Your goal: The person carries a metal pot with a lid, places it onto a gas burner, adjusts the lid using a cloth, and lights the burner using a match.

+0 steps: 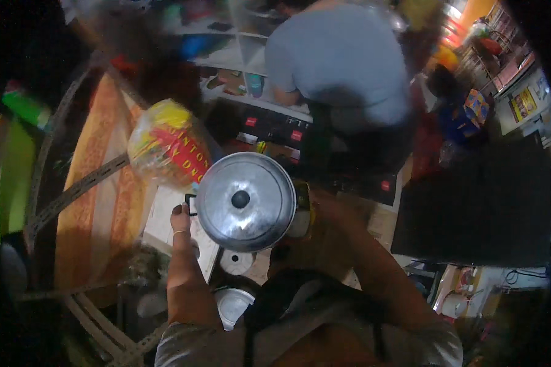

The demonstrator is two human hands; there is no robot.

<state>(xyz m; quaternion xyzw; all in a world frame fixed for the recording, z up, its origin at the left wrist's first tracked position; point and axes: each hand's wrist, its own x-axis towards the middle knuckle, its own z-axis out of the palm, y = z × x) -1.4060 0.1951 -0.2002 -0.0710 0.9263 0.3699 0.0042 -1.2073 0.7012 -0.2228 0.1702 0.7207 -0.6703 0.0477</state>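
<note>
While lidded, steel pot (pixel 245 202) between hands (pixel 181 221).

Your forearms are bare. Your left hand (pixel 180 221) carries a thin ring on one finger. A grey top with dark straps covers your torso.

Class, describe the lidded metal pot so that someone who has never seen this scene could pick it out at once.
Start at the person in the grey shirt bending over the white shelves at the top. Come down to the picture's middle, where the left hand and the right hand, hidden behind it, hold up the metal pot. It alone is round, shiny silver, with a black knob on its lid.
</note>
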